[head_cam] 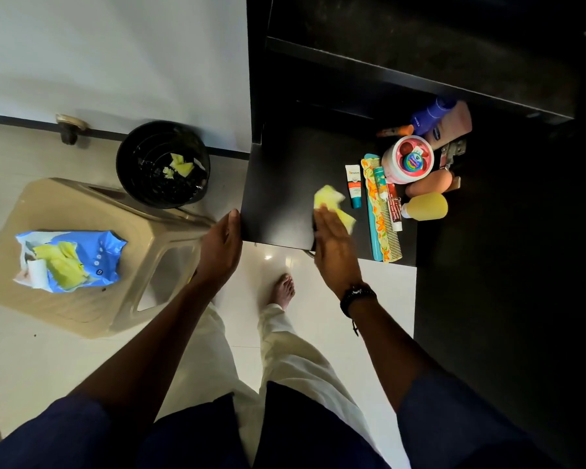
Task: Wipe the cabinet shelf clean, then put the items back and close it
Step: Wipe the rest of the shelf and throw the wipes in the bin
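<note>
The black cabinet shelf (278,184) juts out in front of me. My right hand (334,245) lies flat on a yellow wipe (329,199), pressing it onto the shelf near its front edge. My left hand (222,245) grips the shelf's left front corner. Toiletries crowd the shelf's right side: a small white tube (353,186), a floral comb (381,211), a pink-lidded jar (407,159), a yellow bottle (427,207), a blue lotion bottle (432,113) and a pink bottle (454,121).
A black bin (132,170) holding used yellow wipes stands on the floor to the left. A beige plastic stool (92,309) carries an open blue wipes packet (71,262). A higher black shelf (420,72) overhangs the back. My bare foot (283,291) is below.
</note>
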`<state>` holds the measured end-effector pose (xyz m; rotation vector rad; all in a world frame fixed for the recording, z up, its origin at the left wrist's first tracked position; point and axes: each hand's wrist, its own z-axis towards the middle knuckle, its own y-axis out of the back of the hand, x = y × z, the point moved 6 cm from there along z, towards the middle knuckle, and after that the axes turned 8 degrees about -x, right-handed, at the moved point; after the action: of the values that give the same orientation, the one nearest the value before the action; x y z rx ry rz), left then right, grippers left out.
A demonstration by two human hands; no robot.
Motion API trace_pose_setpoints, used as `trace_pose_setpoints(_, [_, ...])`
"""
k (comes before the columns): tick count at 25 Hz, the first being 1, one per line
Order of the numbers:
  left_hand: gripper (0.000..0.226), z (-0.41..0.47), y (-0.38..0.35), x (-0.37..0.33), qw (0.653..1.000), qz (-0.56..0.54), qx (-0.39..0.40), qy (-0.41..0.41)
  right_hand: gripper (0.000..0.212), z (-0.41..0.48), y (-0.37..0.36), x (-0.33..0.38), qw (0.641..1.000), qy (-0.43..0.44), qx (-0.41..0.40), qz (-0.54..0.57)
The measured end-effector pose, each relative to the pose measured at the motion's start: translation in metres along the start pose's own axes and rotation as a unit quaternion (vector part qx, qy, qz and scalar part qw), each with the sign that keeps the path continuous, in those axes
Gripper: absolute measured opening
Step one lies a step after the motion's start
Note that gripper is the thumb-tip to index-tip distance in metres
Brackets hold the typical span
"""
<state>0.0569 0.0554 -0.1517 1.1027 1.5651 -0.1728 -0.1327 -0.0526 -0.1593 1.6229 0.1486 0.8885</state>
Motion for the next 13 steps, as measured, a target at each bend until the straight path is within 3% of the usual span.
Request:
trace_pose_setpoints(2, [0.054, 0.003, 0.001, 0.003, 1.0, 0.001, 0.009, 0.005, 0.049, 0.031, -0.007, 0.012, 0.997, 0.071, 0.018, 0.006])
trace_pose_setpoints(5, [0.035, 0.004, 0.005, 0.007, 0.999, -0.015, 0.031, 0.036, 0.048, 0.078, 0.0, 0.001, 0.996, -0.074, -0.038, 0.027])
trace_pose_setpoints(7, [0.033, 0.004, 0.005, 0.005, 0.997, -0.044, 0.046, 0.047, 0.048, 0.087, -0.005, 0.015, 0.991, -0.113, -0.048, 0.047])
trace_pose_setpoints(13, [0.039, -0.009, 0.02, 0.009, 0.988, -0.11, 0.059, 0.089, 0.048, 0.027, -0.049, 0.115, 0.991, 0.091, -0.005, 0.101])
